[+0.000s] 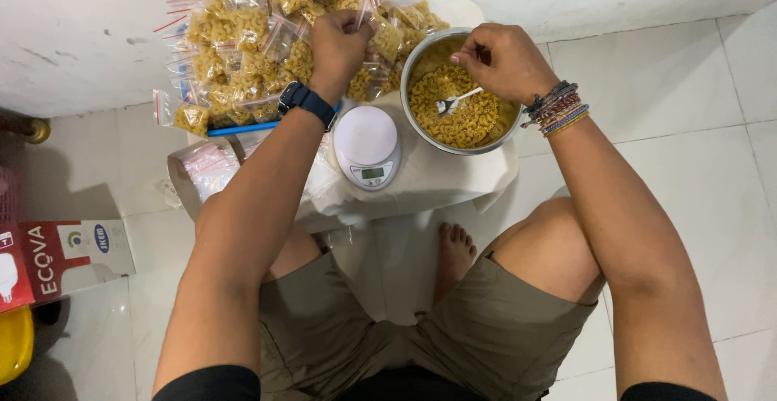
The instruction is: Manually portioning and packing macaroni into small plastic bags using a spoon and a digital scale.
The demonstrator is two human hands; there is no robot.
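the scene is evenly and fairly brightly lit by soft indoor light that seems to fall from above, so the pale floor tiles [688, 126] and the white wall [97, 37] toward 12 o'clock read clean without blown-out patches. shadows are soft and short, pooling under the low table [453, 182] toward 6 o'clock and darkening the corner at 9 o'clock, while the steel bowl [414, 57] shows only a mild sheen on its rim. focus is sharp at the centre, with wide-angle stretching of the arms toward 5 and 7 o'clock.
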